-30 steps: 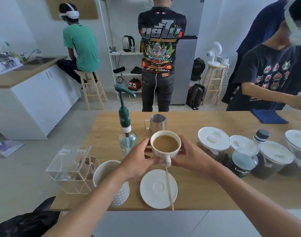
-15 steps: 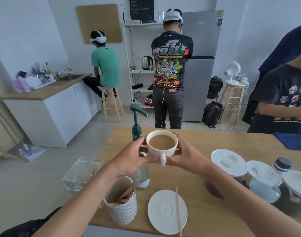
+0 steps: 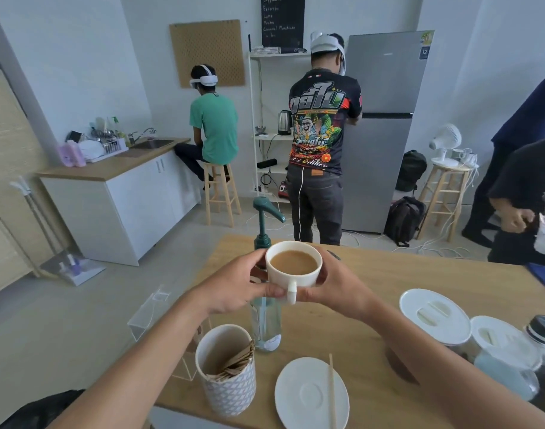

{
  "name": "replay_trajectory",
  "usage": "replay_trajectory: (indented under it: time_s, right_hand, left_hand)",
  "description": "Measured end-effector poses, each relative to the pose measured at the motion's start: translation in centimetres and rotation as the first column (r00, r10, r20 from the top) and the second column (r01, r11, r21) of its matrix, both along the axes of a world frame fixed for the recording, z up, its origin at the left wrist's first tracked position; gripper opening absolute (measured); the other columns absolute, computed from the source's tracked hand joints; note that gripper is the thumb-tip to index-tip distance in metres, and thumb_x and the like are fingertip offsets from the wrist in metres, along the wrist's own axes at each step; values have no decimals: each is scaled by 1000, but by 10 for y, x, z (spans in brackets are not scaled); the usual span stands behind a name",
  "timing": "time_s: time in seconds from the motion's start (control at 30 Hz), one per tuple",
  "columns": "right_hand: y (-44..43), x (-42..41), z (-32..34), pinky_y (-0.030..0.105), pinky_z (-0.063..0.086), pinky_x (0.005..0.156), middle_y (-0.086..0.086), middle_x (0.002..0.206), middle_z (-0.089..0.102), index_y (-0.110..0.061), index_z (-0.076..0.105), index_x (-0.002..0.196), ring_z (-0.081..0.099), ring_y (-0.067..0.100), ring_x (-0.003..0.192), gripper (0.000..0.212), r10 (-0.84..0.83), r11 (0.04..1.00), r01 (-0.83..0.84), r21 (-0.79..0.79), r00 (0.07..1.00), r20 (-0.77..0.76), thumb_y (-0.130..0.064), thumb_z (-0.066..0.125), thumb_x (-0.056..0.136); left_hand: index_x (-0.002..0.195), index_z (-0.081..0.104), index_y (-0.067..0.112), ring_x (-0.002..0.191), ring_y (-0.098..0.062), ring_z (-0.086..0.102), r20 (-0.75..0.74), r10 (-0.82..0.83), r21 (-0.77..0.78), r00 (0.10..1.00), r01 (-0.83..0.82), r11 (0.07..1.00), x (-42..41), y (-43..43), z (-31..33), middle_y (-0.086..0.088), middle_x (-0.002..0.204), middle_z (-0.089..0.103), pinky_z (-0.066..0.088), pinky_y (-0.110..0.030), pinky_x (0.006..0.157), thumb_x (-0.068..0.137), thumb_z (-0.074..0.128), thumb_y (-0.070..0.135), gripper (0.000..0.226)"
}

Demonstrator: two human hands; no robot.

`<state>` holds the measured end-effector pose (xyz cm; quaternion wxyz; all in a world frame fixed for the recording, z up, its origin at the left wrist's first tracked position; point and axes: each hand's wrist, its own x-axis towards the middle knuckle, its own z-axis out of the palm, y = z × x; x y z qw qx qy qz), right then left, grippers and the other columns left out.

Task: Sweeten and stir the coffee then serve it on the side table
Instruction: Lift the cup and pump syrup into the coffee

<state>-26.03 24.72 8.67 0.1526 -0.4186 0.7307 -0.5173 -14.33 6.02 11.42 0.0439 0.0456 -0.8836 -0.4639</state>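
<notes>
A white cup [image 3: 293, 275] of milky coffee hangs in the air above the wooden table [image 3: 373, 332], its handle turned toward me. My left hand [image 3: 237, 286] grips its left side and my right hand [image 3: 339, 289] grips its right side. Below, near the table's front edge, lies a white saucer [image 3: 308, 394] with a wooden stir stick [image 3: 332, 391] resting across it. A syrup bottle with a green pump [image 3: 265, 305] stands just behind and under the cup, partly hidden by my left hand.
A patterned holder of wooden stirrers [image 3: 227, 373] and a clear acrylic box [image 3: 155, 314] sit at the table's left. White-lidded jars [image 3: 435, 314] crowd the right. Three people work around the room: one on a stool [image 3: 220, 193], one by the fridge [image 3: 385, 125], one at right.
Both hands have lifted the cup up off the table area and hold it higher. My view has tilted up, showing more of the room.
</notes>
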Motion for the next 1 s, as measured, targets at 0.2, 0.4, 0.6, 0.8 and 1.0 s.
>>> replay_trajectory:
  time_s: [0.2,0.4,0.6,0.8,1.0]
  right_hand:
    - [-2,-1,1,37,53,98,-10,122,65,-25,50,133,62,10,115,88,-19,999,19,-35,1000,0,-46,90,57]
    - [-3,-5,4,45,52,99,-12,119,66,-26,50,132,63,12,113,94,-38,998,38,-42,999,1,-60,88,52]
    - [-4,-9,3,44,52,99,-14,117,67,-28,51,130,63,10,112,94,-44,999,44,-28,999,10,-62,87,50]
    - [-9,-9,3,45,52,98,-12,119,67,-29,51,130,63,10,112,94,-42,999,43,-25,999,10,-62,88,50]
    - [-10,-10,1,43,54,96,-14,118,67,-29,51,130,63,9,111,87,-64,997,64,-43,998,-8,-50,89,54]
  left_hand:
    - [132,53,27,110,0,61,35,-17,-29,999,18,999,-1,0,10,13,120,67,46,-35,104,75,84,32,65]
    - [122,58,22,105,-10,65,207,-25,-193,978,66,979,10,-24,58,2,116,67,51,-36,98,74,70,60,63]
    - [118,57,25,106,-14,62,-20,223,-332,975,-217,918,-10,-45,105,1,115,66,48,-48,99,83,33,74,65]
    - [146,37,32,131,-24,48,-92,168,-268,981,-187,945,-48,-10,97,-4,147,48,43,-53,104,102,31,50,48]
    - [123,58,20,102,-20,62,-86,172,-319,981,-191,928,-53,-1,79,-4,118,60,52,-41,85,104,33,44,39]
